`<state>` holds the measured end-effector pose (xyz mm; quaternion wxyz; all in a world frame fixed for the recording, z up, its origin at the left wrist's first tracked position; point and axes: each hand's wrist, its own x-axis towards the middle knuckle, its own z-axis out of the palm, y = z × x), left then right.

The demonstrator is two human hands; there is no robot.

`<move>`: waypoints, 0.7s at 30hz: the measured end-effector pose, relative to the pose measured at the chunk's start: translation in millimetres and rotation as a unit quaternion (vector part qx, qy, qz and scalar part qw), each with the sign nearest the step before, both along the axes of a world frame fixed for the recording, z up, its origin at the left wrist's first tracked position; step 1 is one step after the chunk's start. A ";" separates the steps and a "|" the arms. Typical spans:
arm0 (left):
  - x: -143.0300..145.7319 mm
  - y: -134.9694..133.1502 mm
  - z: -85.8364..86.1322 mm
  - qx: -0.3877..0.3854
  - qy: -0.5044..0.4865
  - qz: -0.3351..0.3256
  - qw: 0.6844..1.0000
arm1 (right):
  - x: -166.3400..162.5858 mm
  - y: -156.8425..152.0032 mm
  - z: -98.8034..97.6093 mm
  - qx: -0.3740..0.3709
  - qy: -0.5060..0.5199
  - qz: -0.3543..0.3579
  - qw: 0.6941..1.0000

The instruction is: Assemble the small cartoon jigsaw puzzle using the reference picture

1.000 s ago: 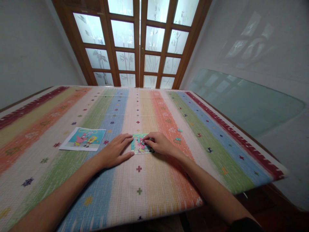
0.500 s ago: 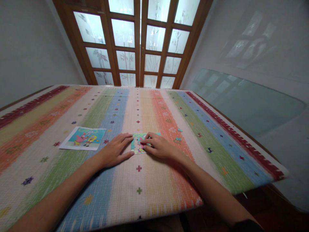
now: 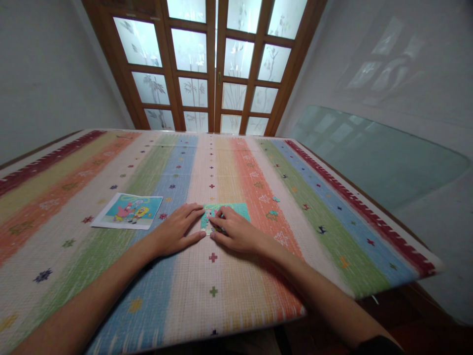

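2 loose pieces [image 3: 273, 213] lie on the cloth [image 3: 192, 296], right of the puzzle [image 3: 239, 209], which lies flat on it too! Left hand [image 3: 179, 230] rests half spread, thumb parted from fingers, tips at the puzzle's left edge, gripping nothing. Right hand [image 3: 238, 230] curls over the puzzle; whether it pinches anything, I can't tell. Farther left: the print [image 3: 129, 212].

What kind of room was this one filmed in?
Likely a room in a home: there's a striped tablecloth, a small jigsaw lying on it, and wooden doors with patterned, translucent panes beyond.
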<state>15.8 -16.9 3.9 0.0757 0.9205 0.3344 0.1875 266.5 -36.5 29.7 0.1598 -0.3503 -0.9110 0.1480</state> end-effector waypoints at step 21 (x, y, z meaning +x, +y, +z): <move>0.3 -0.3 -1.1 0.003 -0.013 -0.002 1.000 | -6.9 -5.9 -2.4 0.057 -0.018 -0.021 0.998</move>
